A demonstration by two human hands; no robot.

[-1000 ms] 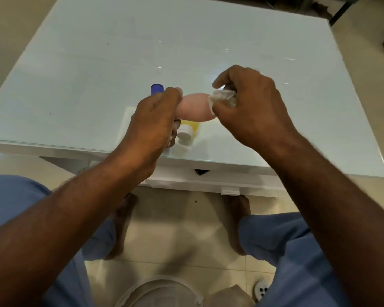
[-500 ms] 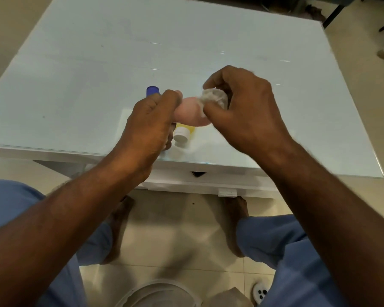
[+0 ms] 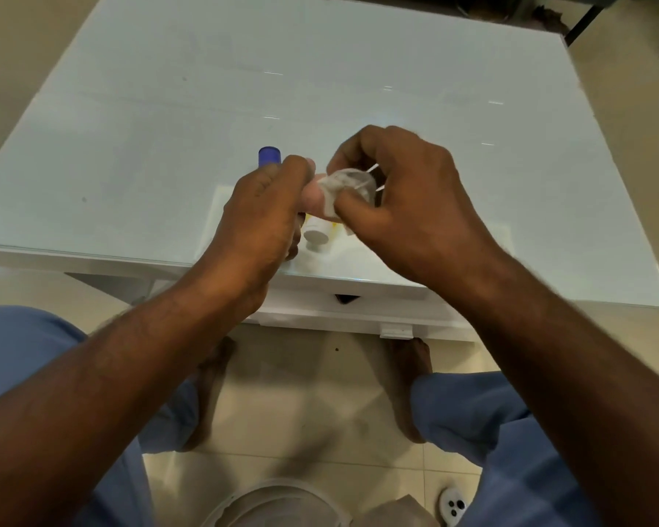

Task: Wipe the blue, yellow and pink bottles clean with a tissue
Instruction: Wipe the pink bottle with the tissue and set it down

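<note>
My left hand (image 3: 261, 214) grips the pink bottle (image 3: 312, 197) sideways above the table's near edge; only a small pink patch shows between my hands. A crumpled white tissue (image 3: 339, 186) is pinched in my right hand (image 3: 400, 199), which presses it around the bottle's free end. The blue bottle (image 3: 269, 156) stands behind my left hand, with just its blue cap visible. Below the pink bottle stands the yellow bottle (image 3: 317, 230), showing its white cap and a strip of yellow.
The white glass-topped table (image 3: 396, 89) stretches away beyond the hands. Its front edge runs just under my wrists. My knees in blue trousers and bare feet are below, on a tiled floor, beside a round white bin (image 3: 278, 503).
My right hand has slid the tissue leftward along the pink bottle toward my left hand, covering most of it. The left hand has held steady.
</note>
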